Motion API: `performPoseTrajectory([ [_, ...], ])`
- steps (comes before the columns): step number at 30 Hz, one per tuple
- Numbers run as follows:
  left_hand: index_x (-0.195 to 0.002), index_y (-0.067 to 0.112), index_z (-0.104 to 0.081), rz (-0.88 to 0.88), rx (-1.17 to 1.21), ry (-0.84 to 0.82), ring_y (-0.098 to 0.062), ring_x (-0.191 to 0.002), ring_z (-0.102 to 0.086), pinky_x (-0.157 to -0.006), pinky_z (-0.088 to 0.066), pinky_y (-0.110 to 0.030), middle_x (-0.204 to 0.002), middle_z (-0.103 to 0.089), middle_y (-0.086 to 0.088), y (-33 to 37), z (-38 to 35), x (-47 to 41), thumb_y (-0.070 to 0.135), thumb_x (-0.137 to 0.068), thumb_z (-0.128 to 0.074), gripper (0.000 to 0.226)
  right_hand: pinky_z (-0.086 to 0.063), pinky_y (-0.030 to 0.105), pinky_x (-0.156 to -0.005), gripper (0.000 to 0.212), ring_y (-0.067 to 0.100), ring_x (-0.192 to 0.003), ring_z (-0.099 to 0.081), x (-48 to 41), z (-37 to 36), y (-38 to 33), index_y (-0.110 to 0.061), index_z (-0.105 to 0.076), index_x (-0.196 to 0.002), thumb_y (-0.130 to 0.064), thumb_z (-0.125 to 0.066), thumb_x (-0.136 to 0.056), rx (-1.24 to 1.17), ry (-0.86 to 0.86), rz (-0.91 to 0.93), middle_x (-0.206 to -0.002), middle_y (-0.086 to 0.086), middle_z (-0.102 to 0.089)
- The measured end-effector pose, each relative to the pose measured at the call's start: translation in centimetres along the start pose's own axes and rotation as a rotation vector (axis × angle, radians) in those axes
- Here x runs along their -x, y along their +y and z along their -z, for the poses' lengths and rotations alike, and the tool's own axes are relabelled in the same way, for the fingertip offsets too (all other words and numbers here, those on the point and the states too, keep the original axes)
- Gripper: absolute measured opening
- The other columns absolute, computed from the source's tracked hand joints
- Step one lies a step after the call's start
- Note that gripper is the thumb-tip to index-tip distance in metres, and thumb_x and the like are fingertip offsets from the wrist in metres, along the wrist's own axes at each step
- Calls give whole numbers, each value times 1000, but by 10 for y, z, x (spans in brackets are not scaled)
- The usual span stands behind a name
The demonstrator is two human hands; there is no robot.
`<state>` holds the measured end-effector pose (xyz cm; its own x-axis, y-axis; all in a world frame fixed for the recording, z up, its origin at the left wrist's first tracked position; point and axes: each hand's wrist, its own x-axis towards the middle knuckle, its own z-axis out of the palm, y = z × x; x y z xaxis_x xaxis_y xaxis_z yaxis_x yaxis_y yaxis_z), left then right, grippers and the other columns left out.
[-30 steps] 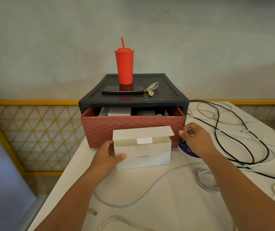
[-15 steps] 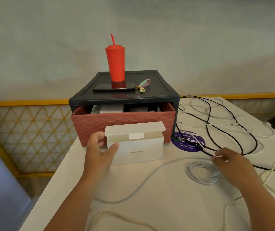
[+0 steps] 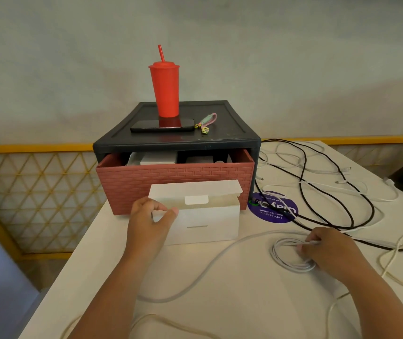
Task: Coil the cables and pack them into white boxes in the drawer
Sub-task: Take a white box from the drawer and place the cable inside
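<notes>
- Gripping the coiled white cable [image 3: 290,256] with the right hand [image 3: 330,253], fingers curled over the right side of loops lying flat on the table [image 3: 220,285].
- Pinching the left end of the white box [image 3: 205,221] with the left hand [image 3: 147,216], thumb in front and fingers behind, with the lid tipped back and the mouth open upward.
- From coil to box: leftward and slightly away from the body. Far nearer the right hand. Long axis of the box across the view, so probably a matter of squeezing the coil narrow along that line.
- Just behind the box: the drawer [image 3: 174,179], pulled out, with more white boxes inside.
- Beside the coil: a thicker pale cable [image 3: 195,282] sweeping to the near left. Cannot tell whether joined, but a possible snag.
- Further right: a loose black cable [image 3: 342,199]. On the cabinet [image 3: 176,140]: a red tumbler [image 3: 165,86] and a phone [image 3: 162,125]. Behind: a pale wall and yellow lattice.
</notes>
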<state>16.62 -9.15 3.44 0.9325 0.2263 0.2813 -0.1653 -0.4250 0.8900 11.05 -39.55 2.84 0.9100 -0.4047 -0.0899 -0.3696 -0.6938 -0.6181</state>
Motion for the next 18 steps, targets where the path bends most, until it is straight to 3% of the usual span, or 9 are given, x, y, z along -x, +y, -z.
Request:
performPoseTrajectory([
  [3,-65,15,-53,-28,40,23,3,-81,-47,-65,-32,-4,-101,-48,4,0,0,2,15,-84,-66,23,-40,26,-56,13,23,-66,-59,0,0,-2,-10,-58,-69,-12,-68,-76,-6,30,1,-65,8,-63],
  [5,-66,15,-53,-34,78,30,0,-78,-46,-63,-32,-1,-96,-51,1,0,1,5,9,-83,-65,22,-38,25,-54,11,22,-63,-58,2,1,-3,-10,-58,-68,-9,-64,-77,-18,62,11,-61,8,-62],
  [8,-87,22,-59,11,174,8,-3,-85,-51,-69,-38,-8,-107,-57,2,1,5,5,4,-83,-62,20,-40,27,-56,9,23,-63,-58,3,2,-6,-10,-58,-69,-9,-62,-77,-35,85,18,-61,8,-62],
  [11,-109,29,-55,50,253,-34,-13,-98,-58,-76,-47,-21,-116,-58,-2,3,6,7,2,-83,-59,38,-45,31,-64,10,25,-65,-62,5,3,-9,-16,-57,-73,-13,-63,-79,-71,81,19,-62,7,-64],
  [14,-112,43,-48,39,289,-75,-18,-102,-57,-74,-48,-22,-119,-55,-5,6,8,11,1,-85,-58,51,-51,36,-70,11,24,-63,-64,8,4,-12,-14,-62,-71,-12,-65,-81,-141,92,82,-61,7,-64],
  [16,-111,54,-44,25,283,-96,-20,-112,-52,-83,-49,-28,-128,-48,-4,6,10,11,2,-86,-58,59,-54,38,-70,13,21,-61,-64,11,6,-15,-14,-65,-69,-13,-67,-81,-203,131,143,-61,5,-65],
  [18,-108,61,-40,19,270,-118,-20,-120,-47,-95,-46,-36,-133,-45,-3,7,12,12,4,-87,-58,64,-53,31,-63,15,17,-58,-63,14,6,-21,-18,-67,-67,-13,-68,-81,-294,179,197,-58,-1,-65],
])
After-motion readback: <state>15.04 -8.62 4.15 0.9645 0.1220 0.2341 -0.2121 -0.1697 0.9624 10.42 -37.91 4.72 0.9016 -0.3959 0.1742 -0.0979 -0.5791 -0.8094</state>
